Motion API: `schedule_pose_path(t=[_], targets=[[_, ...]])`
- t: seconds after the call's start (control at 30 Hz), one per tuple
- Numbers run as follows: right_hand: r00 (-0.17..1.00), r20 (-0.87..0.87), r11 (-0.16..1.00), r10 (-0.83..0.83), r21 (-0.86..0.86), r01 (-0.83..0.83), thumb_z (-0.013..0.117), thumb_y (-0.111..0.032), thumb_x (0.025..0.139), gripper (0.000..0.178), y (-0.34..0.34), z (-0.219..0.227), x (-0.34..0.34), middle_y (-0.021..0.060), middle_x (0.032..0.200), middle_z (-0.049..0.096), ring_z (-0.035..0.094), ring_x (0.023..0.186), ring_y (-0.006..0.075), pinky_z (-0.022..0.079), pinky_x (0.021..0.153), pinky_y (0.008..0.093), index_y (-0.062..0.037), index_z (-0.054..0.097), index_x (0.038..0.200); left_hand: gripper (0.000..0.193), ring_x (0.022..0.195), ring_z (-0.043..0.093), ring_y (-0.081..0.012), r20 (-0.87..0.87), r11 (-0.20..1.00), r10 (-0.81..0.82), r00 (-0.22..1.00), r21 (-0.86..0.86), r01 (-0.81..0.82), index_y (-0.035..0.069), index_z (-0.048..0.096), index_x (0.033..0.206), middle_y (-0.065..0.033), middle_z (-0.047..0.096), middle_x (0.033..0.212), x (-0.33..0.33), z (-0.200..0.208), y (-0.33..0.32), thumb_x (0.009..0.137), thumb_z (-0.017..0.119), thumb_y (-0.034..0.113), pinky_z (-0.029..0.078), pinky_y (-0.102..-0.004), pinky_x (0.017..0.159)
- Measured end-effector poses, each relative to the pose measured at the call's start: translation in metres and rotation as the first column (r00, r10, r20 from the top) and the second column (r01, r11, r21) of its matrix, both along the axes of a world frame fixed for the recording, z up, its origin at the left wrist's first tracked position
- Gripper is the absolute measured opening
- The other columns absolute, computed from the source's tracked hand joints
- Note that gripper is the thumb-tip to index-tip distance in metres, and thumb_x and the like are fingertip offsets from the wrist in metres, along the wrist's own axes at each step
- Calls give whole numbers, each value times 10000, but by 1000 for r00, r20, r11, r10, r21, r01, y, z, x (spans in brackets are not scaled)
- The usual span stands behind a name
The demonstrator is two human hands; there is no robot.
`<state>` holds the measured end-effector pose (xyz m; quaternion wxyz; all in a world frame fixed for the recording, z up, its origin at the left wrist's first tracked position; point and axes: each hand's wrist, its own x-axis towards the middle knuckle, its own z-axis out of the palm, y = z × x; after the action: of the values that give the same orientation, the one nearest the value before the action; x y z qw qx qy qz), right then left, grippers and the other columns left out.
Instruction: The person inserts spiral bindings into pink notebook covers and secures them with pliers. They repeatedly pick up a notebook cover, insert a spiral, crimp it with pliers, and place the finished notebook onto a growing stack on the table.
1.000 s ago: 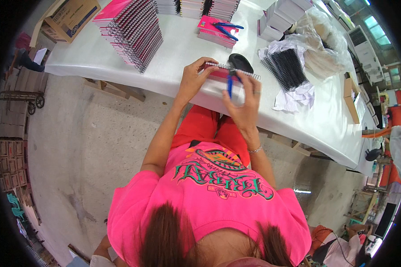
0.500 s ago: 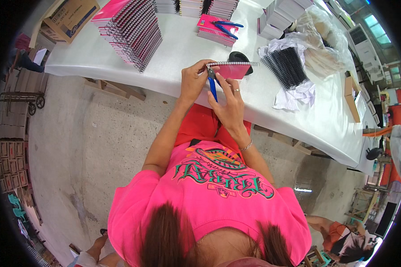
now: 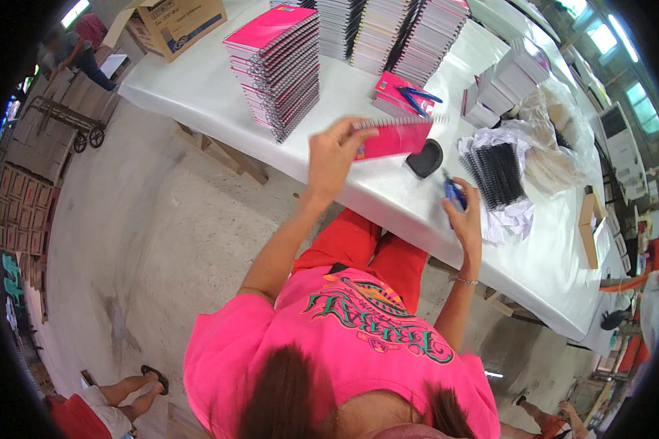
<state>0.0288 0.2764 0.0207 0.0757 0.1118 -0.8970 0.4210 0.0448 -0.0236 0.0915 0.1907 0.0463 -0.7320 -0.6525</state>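
A pink spiral notebook (image 3: 399,140) is held up over the table by my left hand (image 3: 334,157), its fingers closed on the left end and the wire coil along the top edge. Off to the right, my right hand (image 3: 467,212) is closed around blue-handled cutting pliers (image 3: 454,192), apart from the notebook. Between the two lies a dark, rounded object (image 3: 425,158), flat on the white table. Behind the notebook, a second blue-handled pair of pliers (image 3: 419,96) rests on a low pile of pink notebooks (image 3: 394,94).
A tall stack of spiral notebooks (image 3: 278,73) stands at the left, with more stacks (image 3: 388,36) behind. Black wire coils (image 3: 496,175) lie on crumpled paper at the right, beside clear plastic bags (image 3: 556,157). A cardboard box (image 3: 176,29) sits at the far left corner of the white table (image 3: 190,88).
My right hand has moved right with the pliers, away from the notebook's coil. My left hand still holds the notebook, now tilted. The view has shifted, showing more of the far stacks.
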Motion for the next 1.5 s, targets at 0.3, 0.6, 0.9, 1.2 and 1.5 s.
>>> schedule_pose_path(t=[0.3,0.6,0.9,1.2,1.5], targets=[[911,-350,949,-217,144,281,680,-138,838,427,12,-48,-16,214,1149,500,518,1067,356,411,960,427,-33,595,1244,318,852,623,-68,-597,927,318,737,32,-374,-36,679,1106,-87,717,956,-61,109,-142,890,745,188,484,-186,754],[914,-352,950,-201,155,269,673,-151,846,423,13,-42,-13,234,1153,508,518,1076,387,410,951,452,-33,595,1245,389,777,609,-131,-433,876,454,779,55,-480,-35,693,995,-73,654,887,-98,67,-197,795,795,282,492,-260,709],[912,-364,950,-189,168,264,674,-157,850,423,12,-43,-14,241,1154,508,520,1065,393,412,934,461,-36,594,1247,401,881,604,-142,-368,899,436,821,139,-415,-50,675,995,-97,655,970,-96,61,-213,799,800,276,465,-253,821],[839,-528,973,-133,90,211,693,-174,875,303,-19,-14,-50,223,1112,547,526,1067,381,402,940,440,-60,653,1153,239,956,602,-222,-855,343,363,370,-247,-906,44,703,1004,-94,676,947,-58,93,-123,862,744,232,452,-338,878],[895,-445,972,-33,193,132,722,-164,832,223,-87,1,-169,214,1012,643,579,979,382,475,851,456,-30,719,1010,378,880,646,-286,-95,881,74,993,-460,-109,44,716,1028,-170,686,1012,-246,-86,-22,826,746,363,508,-375,815]])
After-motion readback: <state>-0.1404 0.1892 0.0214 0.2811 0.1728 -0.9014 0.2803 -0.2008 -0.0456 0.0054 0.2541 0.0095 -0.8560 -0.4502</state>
